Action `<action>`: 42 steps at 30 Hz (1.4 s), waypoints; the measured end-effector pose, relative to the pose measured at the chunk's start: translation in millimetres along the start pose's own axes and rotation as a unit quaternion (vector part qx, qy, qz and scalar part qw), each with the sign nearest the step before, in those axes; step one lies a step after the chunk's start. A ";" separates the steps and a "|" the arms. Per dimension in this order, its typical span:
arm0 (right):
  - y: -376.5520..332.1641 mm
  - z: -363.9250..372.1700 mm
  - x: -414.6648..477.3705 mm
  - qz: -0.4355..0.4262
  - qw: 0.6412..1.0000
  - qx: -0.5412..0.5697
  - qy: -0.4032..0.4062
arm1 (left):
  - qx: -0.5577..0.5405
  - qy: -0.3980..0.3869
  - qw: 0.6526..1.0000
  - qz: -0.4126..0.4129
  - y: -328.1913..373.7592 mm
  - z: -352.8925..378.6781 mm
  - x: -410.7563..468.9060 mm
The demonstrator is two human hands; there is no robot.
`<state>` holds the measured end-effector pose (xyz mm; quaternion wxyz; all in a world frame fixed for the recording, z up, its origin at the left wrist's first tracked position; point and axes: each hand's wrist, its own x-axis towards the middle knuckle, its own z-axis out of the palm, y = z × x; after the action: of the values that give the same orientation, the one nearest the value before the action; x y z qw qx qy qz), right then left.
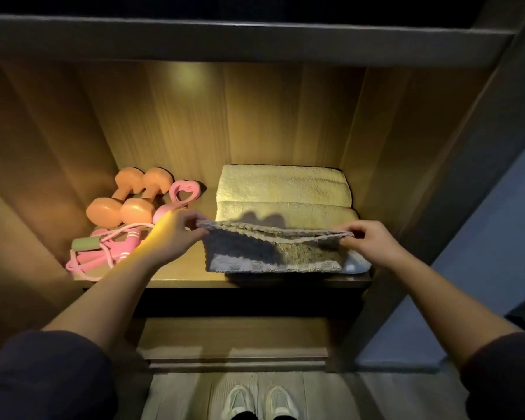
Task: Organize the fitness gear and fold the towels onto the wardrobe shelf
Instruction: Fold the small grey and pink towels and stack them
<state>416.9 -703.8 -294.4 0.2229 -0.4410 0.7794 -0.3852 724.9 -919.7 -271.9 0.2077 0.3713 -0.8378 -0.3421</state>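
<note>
Grey terry towel [273, 253], doubled over, hangs stretched between two hands at the front right of the wardrobe shelf [176, 275], its lower edge lying along the shelf's front lip and its top edge lifted. Just behind it, almost touching, a folded cream towel [285, 189] fills the back right of the shelf, and the hands' shadows fall across its near fold. A bit of white cloth [356, 264] peeks out under the grey towel's right end. On the left half lie two orange dumbbells [125, 198] side by side, a pink heart-shaped grip ring [184, 192] just beside them, and nearer the front a tangled pink skipping rope [109, 253] with a green grip [85, 244] at its left. Both forearms reach in from below, bare up to dark sleeves. The left hand [176, 234] pinches the towel's upper left corner between thumb and fingertips; the right hand [369, 242] pinches the upper right corner likewise, fingers curled. White shoes [261, 401] stand on the floor below.
</note>
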 end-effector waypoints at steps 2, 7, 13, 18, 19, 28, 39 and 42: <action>-6.3 -12.2 -17.5 -0.016 1.000 0.019 -0.017 | -0.084 -0.007 0.996 -0.032 9.0 -12.0 -21.4; -27.0 -18.9 -55.6 0.028 0.968 0.249 -0.022 | -0.267 -0.003 0.952 -0.150 34.8 -25.5 -64.1; -66.8 13.4 -81.0 0.006 0.962 0.234 0.143 | -0.130 0.241 0.960 -0.062 58.2 2.5 -84.5; -77.5 28.9 -99.6 -0.075 0.954 0.071 0.282 | -0.053 0.337 0.938 -0.057 54.2 16.8 -95.7; -76.4 29.3 -100.2 -0.072 0.955 0.061 0.281 | -0.050 0.335 0.939 -0.064 52.1 19.1 -96.1; -36.0 40.5 -74.2 -0.030 0.963 0.029 0.266 | -0.010 0.278 0.955 -0.107 24.2 53.2 -68.2; 8.5 32.6 46.3 0.092 0.969 -0.047 0.226 | 0.029 0.208 0.968 -0.134 11.3 81.0 44.2; 11.8 34.8 80.4 0.106 0.973 -0.055 0.197 | 0.064 0.180 0.972 -0.139 4.9 81.0 73.3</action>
<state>393.7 -783.3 -325.4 0.0799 -0.2827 0.8705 -0.3948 626.9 -939.4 -316.5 0.2814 0.5526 -0.7467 -0.2405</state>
